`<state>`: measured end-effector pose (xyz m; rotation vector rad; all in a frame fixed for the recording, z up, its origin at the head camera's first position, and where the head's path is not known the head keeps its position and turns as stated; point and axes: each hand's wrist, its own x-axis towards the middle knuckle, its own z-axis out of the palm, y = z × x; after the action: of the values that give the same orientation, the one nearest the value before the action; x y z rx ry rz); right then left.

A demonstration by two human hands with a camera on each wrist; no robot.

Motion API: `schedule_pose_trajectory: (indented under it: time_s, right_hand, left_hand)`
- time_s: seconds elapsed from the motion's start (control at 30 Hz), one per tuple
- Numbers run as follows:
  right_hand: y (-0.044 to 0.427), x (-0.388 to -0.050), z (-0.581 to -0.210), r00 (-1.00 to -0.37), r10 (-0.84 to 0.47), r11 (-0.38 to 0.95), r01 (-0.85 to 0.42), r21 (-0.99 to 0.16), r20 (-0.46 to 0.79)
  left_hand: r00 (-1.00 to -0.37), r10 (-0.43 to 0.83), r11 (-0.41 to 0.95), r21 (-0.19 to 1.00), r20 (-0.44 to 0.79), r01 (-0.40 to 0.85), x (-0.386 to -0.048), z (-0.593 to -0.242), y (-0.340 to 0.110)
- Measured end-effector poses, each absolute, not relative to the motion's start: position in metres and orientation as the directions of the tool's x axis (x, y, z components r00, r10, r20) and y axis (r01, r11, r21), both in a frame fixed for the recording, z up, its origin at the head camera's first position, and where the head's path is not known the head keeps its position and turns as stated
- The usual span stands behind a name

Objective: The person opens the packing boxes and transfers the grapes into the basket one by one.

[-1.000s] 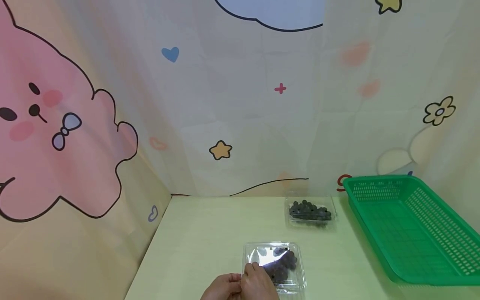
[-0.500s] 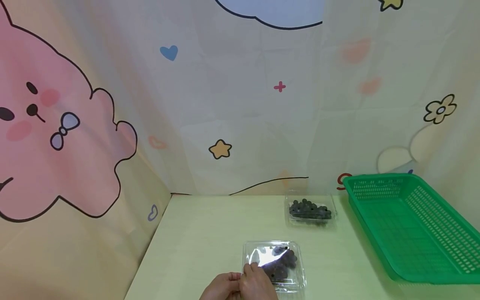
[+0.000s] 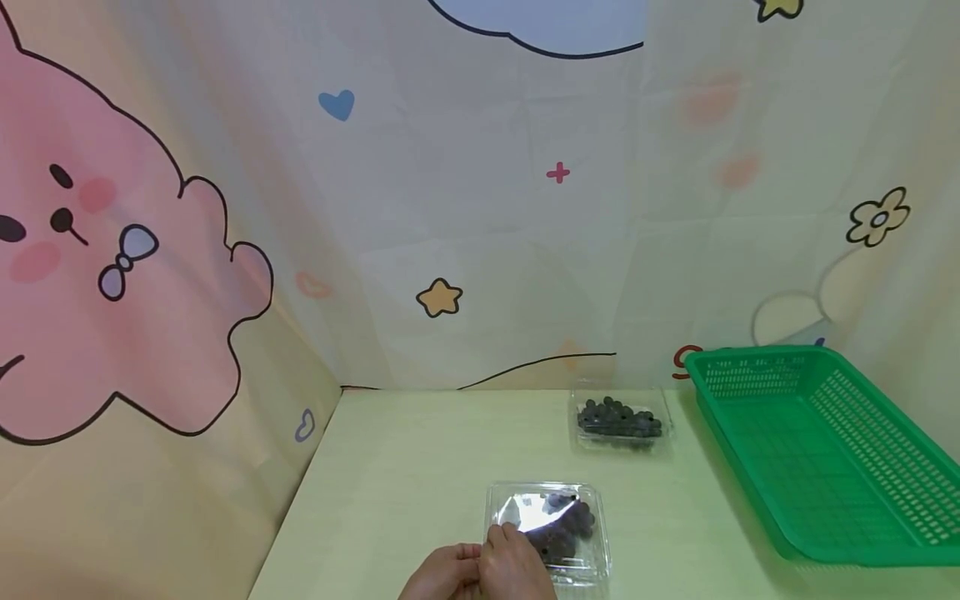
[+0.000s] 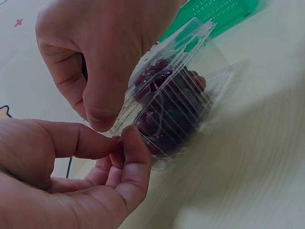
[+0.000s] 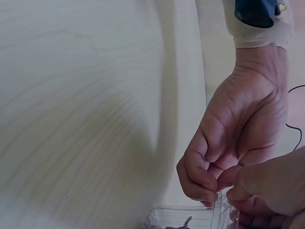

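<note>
While the left hand (image 3: 442, 573) and right hand (image 3: 516, 567), fingers curled, pinch the left side of the clear grape box (image 3: 546, 510), it sits well short of the far edge of the table (image 3: 405, 467). Risk: uneven pull or sudden release could tip it, spilling grapes (image 4: 171, 112).

Left hand (image 3: 441, 575): thumb and forefinger pinched together. Right hand (image 3: 516, 568): close beside, fingers curled.
</note>
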<state>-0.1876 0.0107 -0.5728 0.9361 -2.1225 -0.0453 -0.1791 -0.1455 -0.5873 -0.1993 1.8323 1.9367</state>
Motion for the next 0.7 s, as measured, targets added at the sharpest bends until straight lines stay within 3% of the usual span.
schedule_pose_trajectory:
  time_s: [0.37,0.57,0.7]
  right_hand:
    - [0.0111,-0.1878,-0.5714,-0.422,-0.635,0.726,-0.613,0.313,0.647]
    - [0.01,-0.1846,-0.5664,-0.495,-0.549,0.756,-0.638,0.147,0.673]
    - [0.0096,-0.1844,-0.5654,-0.492,-0.514,0.755,-0.648,0.098,0.703]
  left_hand:
    - [-0.862,0.256,-0.042,0.886,-0.436,-0.461,-0.1797,-0.5913,-0.1468]
    - [-0.866,0.257,-0.053,0.889,-0.428,-0.455,-0.1801,-0.5883,-0.1454]
    - [-0.894,0.229,0.005,0.919,-0.384,-0.394,-0.1813,-0.5884,-0.1436]
